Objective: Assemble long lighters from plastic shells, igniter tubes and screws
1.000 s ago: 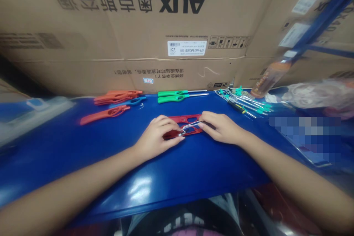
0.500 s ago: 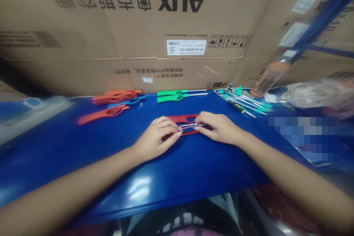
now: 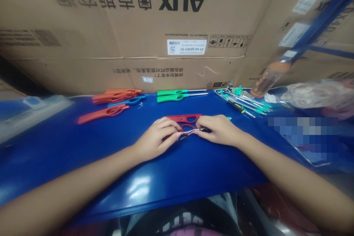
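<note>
Two red lighter shell halves (image 3: 190,118) lie on the blue table between my hands, the nearer one partly covered by my fingers. My left hand (image 3: 160,137) is closed, its thumb and fingertips pinching one end of a thin white wire (image 3: 189,132) above the nearer half. At the wire's other end my right hand (image 3: 219,128) is closed in a pinch. A dark slim piece (image 3: 205,129) shows by the right fingers; its kind is hard to make out. Behind the right knuckles peeks a small green tip (image 3: 229,118).
Orange lighter bodies (image 3: 117,96) and a blue one (image 3: 129,101) lie back left. Two green lighters (image 3: 171,97) sit at the back middle. Metal rods with green ends (image 3: 246,99) and a black-yellow screwdriver (image 3: 236,107) lie right. A cardboard wall (image 3: 124,44) rises behind.
The right fingers have shifted slightly down, now pinching nearer the wire. The wire is straighter between my hands, and the dark piece and green tip have come into view.
</note>
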`<state>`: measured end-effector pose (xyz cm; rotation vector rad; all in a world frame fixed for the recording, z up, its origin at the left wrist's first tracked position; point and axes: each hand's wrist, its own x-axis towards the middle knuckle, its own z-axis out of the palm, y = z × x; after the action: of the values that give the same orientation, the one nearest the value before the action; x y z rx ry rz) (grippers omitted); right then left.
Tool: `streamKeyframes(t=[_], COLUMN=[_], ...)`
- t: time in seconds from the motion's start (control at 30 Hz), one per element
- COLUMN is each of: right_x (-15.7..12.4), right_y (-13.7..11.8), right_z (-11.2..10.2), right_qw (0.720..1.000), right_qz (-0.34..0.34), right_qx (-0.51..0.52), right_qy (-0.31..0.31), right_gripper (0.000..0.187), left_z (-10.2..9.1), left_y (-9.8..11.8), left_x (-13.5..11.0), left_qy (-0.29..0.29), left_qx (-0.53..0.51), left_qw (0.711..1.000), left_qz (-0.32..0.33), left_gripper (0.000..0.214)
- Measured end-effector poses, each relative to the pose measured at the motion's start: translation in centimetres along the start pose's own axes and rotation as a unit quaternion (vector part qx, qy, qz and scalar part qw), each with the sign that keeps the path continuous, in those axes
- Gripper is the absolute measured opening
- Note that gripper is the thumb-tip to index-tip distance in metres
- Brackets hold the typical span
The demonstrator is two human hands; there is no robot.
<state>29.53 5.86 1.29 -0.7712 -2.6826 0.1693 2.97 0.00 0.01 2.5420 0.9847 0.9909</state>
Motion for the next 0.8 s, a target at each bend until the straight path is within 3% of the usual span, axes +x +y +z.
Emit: streamKeyframes(t=[0.33,0.63,0.8], right_x=[0.0,-0.1,-0.3], right_y=[-0.1,0.1,0.6], right_z=[-0.4,-0.5,-0.7], right_qw=[0.999,0.999,0.997], right_qz=[0.027,0.015,-0.001], right_qx=[0.016,0.035,0.080], right_qy=[-0.002,0.003,-0.011], right_gripper=[0.021,0.017,0.009], left_z=[0.1,0.8,0.7], left_y=[0.1,-1.0,-1.4], left_x=[-0.1,-0.2,-0.2], left_qy=[0.010,0.097,0.102], left_qx=[-0.008,0.057,0.061], left_qw=[1.000,0.991,0.990], left_qz=[-0.003,-0.069,-0.080], left_gripper=[0.010,0.011,0.012])
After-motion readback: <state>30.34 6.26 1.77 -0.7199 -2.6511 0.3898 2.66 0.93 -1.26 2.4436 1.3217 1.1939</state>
